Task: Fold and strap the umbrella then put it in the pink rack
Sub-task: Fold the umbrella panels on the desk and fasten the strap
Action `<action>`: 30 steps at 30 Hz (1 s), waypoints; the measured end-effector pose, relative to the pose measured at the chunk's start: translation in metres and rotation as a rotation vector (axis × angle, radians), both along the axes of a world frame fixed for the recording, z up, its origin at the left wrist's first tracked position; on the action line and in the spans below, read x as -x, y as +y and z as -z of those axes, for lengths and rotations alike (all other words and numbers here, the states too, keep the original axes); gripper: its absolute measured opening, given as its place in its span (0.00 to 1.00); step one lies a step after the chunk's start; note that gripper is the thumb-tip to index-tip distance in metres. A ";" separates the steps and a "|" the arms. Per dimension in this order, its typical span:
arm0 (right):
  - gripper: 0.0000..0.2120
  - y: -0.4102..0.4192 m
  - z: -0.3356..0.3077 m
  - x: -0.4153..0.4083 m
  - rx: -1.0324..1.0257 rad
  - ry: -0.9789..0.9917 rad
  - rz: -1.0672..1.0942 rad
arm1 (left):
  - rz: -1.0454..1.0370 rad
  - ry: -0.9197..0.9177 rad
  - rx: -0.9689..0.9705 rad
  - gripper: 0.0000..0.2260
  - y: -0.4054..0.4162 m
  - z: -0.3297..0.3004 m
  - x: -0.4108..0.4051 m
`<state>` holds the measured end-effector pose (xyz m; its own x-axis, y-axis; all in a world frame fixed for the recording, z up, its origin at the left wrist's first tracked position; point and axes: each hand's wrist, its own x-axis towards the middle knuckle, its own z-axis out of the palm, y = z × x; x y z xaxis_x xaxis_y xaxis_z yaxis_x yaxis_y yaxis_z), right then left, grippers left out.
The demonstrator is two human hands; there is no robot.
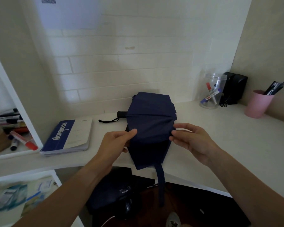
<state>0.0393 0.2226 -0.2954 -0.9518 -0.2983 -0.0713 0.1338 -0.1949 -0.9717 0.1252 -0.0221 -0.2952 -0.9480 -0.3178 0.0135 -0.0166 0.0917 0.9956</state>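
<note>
Still on the folding step: left hand (117, 141) and right hand (189, 139) each pinch the umbrella (150, 122) canopy's sides, so next I'd gather the pleats and grab the strap (161, 182) dangling at 6 o'clock.

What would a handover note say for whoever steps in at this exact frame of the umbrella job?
Left hand: pinching the left edge of the navy umbrella canopy.
Right hand: pinching the right edge of the canopy.
Umbrella: collapsed short, lying on the white desk, handle pointing left, fabric loose and spread.
Strap: hangs unfastened over the desk's front edge.
Pink rack: far right of the desk, already holding pens.
Done: umbrella collapsed.
Left: gather and wrap the fabric folds, fasten the strap, carry the umbrella to the pink rack.
</note>
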 end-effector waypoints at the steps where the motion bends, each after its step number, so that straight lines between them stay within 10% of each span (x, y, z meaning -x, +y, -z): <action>1: 0.14 0.001 0.001 -0.001 0.025 -0.035 -0.005 | -0.012 -0.014 0.012 0.11 0.000 0.002 -0.002; 30: 0.09 -0.021 0.002 -0.032 -0.142 -0.353 0.110 | -0.071 -0.097 0.254 0.11 0.011 0.022 -0.032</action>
<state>0.0711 0.2019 -0.2973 -0.8872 -0.1596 -0.4328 0.4500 -0.0932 -0.8881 0.1571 -0.0110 -0.3170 -0.9244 -0.3812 0.0116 -0.1259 0.3337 0.9342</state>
